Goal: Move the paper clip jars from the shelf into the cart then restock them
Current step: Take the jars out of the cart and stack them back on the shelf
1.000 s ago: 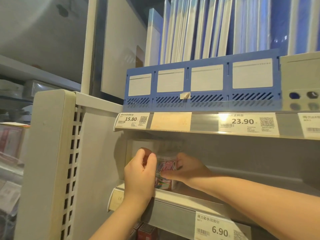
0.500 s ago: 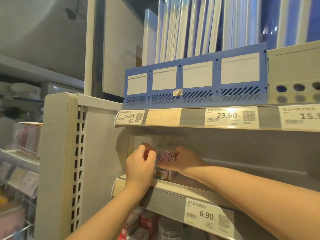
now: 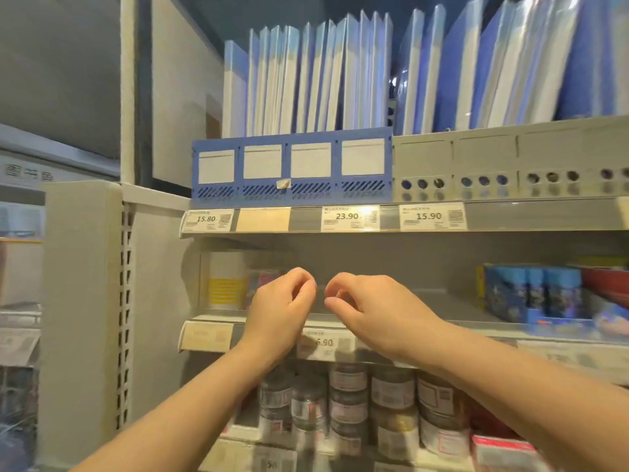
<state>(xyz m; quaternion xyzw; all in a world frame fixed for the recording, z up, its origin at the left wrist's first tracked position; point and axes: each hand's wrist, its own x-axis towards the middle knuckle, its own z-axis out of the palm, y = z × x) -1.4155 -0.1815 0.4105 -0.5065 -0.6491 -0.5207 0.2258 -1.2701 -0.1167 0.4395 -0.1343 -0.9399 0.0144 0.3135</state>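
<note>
Up at the middle shelf [image 3: 459, 303]: both hands have come back out of the left corner, where a second ago they held a jar of coloured clips between them.
Left hand [image 3: 282, 308]: fingers curled in, thumb close to the forefinger, holding nothing that I can see.
Right hand [image 3: 371, 311]: the same, curled and empty; just beside the left, not touching it.
Paper clip jar [image 3: 263, 284]: a blurred patch of colour at the back left, next to a white-and-yellow box [image 3: 226, 281] and partly hidden by the left hand. I take it for the jar, now standing on the shelf.
Meaning for the task: this looks like the restocking half, with one jar put back. The next would come from the cart, which is out of sight.
Around: a 6.90 price tag [image 3: 323, 342] on the shelf lip, stacked jars [image 3: 350, 403] on the shelf below, blue boxes [image 3: 531, 294] well to the right, a blue file rack [image 3: 292, 168] and folders [image 3: 340, 80] above.
In the way: little. The shelf overhead hangs low over the corner, and the box crowds the jar's left side, so any further jar would likely go in to its right.
</note>
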